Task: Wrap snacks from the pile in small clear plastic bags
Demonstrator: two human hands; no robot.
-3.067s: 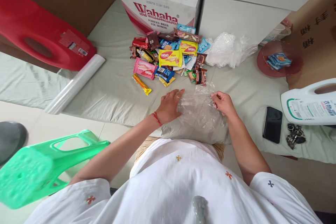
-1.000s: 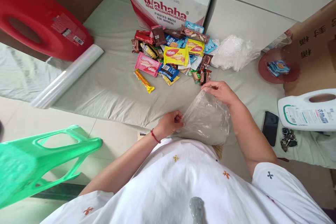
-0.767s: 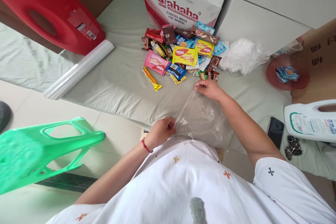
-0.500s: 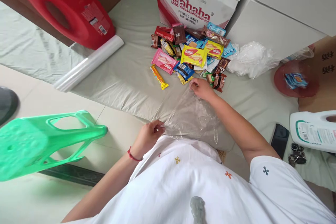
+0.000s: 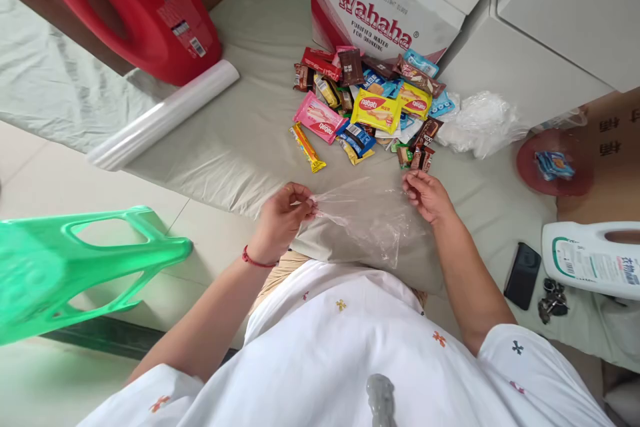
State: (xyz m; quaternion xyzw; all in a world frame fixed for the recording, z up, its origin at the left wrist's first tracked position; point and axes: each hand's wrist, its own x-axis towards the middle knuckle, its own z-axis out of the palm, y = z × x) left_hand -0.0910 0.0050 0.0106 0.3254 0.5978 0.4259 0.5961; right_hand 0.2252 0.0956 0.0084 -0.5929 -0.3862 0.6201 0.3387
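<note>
A clear plastic bag (image 5: 367, 217) stretches between my hands, low over the cloth-covered surface. My left hand (image 5: 285, 217), with a red bracelet at its wrist, pinches one edge of it. At the opposite side my right hand (image 5: 427, 197) is closed, thumb against fingertips, on the film's edge. Beyond the bag lies a pile of wrapped snacks: yellow wafer packs (image 5: 376, 111), a pink wafer pack (image 5: 320, 118), a blue packet (image 5: 357, 139) and brown packets (image 5: 427, 133). A thin yellow snack bar (image 5: 307, 148) lies at the pile's left.
A plastic film roll (image 5: 165, 117) and red jug (image 5: 150, 13) lie left; a Wahaha carton (image 5: 380, 7) stands behind. Crumpled bags (image 5: 480, 123), a red dish (image 5: 530, 170), phone (image 5: 523, 277), keys (image 5: 553, 300) and white bottle (image 5: 595, 257) are right. A green stool (image 5: 100, 260) occupies the left floor.
My left hand has moved up and away from my body, still pinching the bag. My right hand has shifted right and slightly nearer, and the bag now spreads wider between them.
</note>
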